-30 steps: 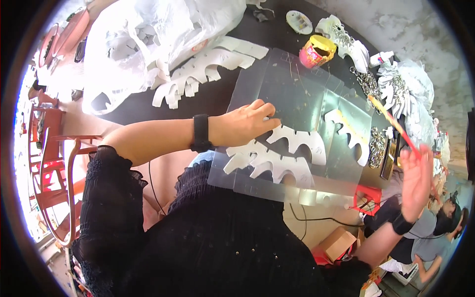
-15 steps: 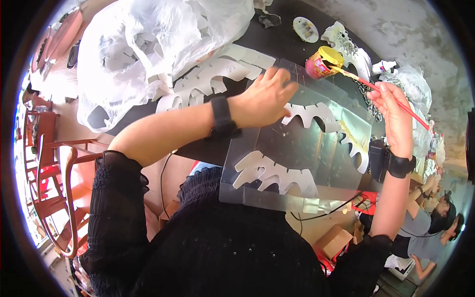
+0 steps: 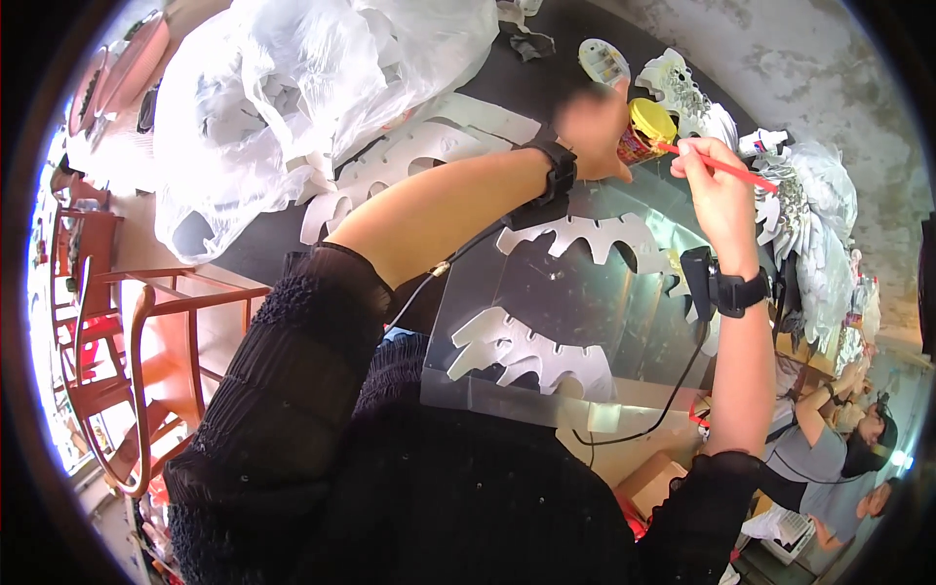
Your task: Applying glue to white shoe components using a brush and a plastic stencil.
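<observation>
My right hand [image 3: 720,185] pinches a thin red stick [image 3: 746,175]. The far end of the stick meets the rim of a small tub [image 3: 639,146] with a yellow top and a red printed side. My left hand [image 3: 593,132], partly blurred, is at the left side of this tub, thumb and fingers spread apart; whether it touches the tub I cannot tell. Below the hands, white scalloped pieces [image 3: 595,239] with notched edges lie on a clear plastic sheet [image 3: 546,283]. Another notched white piece [image 3: 536,356] is nearer to me on the same sheet.
A large white plastic bag [image 3: 322,107] stands at the left, with flat white cut pieces [image 3: 419,151] beside it. A white oval tray [image 3: 604,61] and a heap of notched pieces [image 3: 697,97] lie beyond the tub. Black cables hang from my wrists. People [image 3: 829,439] work at the right.
My left hand has moved right and away from me, from above the sheet to the tub's side. My right hand has moved left, bringing the stick's end to the tub.
</observation>
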Available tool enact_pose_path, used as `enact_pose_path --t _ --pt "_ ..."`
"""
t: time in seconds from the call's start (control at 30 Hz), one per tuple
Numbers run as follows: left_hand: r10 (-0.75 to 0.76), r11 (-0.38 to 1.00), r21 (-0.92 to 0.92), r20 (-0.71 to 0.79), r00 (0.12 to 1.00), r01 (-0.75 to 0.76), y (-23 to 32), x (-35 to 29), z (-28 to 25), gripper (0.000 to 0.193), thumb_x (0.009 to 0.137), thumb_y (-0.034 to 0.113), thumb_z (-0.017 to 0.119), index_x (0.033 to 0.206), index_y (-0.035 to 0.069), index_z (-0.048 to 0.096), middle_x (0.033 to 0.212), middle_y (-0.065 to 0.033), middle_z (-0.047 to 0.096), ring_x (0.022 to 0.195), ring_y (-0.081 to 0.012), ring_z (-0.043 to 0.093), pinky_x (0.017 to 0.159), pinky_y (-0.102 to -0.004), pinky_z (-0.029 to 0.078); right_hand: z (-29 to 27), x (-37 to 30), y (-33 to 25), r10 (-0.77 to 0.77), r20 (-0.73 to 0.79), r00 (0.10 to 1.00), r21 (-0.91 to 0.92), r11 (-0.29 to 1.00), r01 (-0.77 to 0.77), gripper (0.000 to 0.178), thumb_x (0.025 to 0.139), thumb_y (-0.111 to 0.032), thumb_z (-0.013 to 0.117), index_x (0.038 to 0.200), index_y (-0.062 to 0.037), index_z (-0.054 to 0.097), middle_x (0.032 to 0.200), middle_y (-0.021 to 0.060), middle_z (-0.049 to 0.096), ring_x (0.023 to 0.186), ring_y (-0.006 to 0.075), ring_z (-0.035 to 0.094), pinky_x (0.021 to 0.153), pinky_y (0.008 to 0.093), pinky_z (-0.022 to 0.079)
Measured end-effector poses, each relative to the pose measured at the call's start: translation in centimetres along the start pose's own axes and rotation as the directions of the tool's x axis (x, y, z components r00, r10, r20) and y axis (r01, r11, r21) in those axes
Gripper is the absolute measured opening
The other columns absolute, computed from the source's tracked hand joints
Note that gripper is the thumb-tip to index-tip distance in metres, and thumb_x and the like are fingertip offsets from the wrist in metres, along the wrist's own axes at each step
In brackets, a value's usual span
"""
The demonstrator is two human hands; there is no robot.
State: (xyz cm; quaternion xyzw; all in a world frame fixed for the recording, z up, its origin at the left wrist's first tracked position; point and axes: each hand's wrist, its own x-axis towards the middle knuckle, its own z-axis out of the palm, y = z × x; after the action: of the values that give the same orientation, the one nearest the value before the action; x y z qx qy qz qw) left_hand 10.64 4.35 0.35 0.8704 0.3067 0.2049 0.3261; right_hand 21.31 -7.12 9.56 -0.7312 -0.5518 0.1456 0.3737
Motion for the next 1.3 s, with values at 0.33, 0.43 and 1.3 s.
enact_pose_path --t 0.33,0.43,1.3 --pt "0.029 0.999 -0.014 -0.096 0.995 -0.030 -0.3 0.4 0.6 0.120 0.048 0.030 0.083 0.137 0.004 0.007 0.114 -0.0165 0.052 0.114 -0.0359 0.038 0.094 -0.0476 0.026 0.3 0.5 1.0 0.342 -0.069 0.937 0.497 0.826 -0.264 0.026 0.090 -0.022 0.050 0.088 0.0031 0.057 0.069 0.0072 0.061 0.067 0.0143 0.062 0.066 0.0258 0.049" --pt "0.024 0.999 -0.034 -0.099 0.995 -0.028 -0.4 0.7 0.6 0.120 0.048 0.031 0.083 0.137 0.005 0.006 0.112 -0.0165 0.053 0.113 -0.0358 0.038 0.094 -0.0479 0.026 1.1 0.1 0.4 0.080 -0.056 0.995 0.193 0.979 -0.068 0.026 0.091 -0.023 0.049 0.090 0.0026 0.057 0.068 0.0064 0.061 0.066 0.0133 0.061 0.065 0.0253 0.049" --pt "0.008 0.999 0.038 -0.074 0.997 -0.005 -0.6 1.1 0.8 0.119 0.049 0.038 0.082 0.136 0.001 0.009 0.114 -0.0144 0.053 0.110 -0.0308 0.042 0.088 -0.0482 0.028 -0.3 -1.0 -1.0 0.317 -0.172 0.933 0.438 0.873 -0.216 0.045 0.092 -0.036 0.046 0.093 0.0064 0.060 0.072 0.0124 0.063 0.063 0.0177 0.063 0.060 0.0250 0.050"
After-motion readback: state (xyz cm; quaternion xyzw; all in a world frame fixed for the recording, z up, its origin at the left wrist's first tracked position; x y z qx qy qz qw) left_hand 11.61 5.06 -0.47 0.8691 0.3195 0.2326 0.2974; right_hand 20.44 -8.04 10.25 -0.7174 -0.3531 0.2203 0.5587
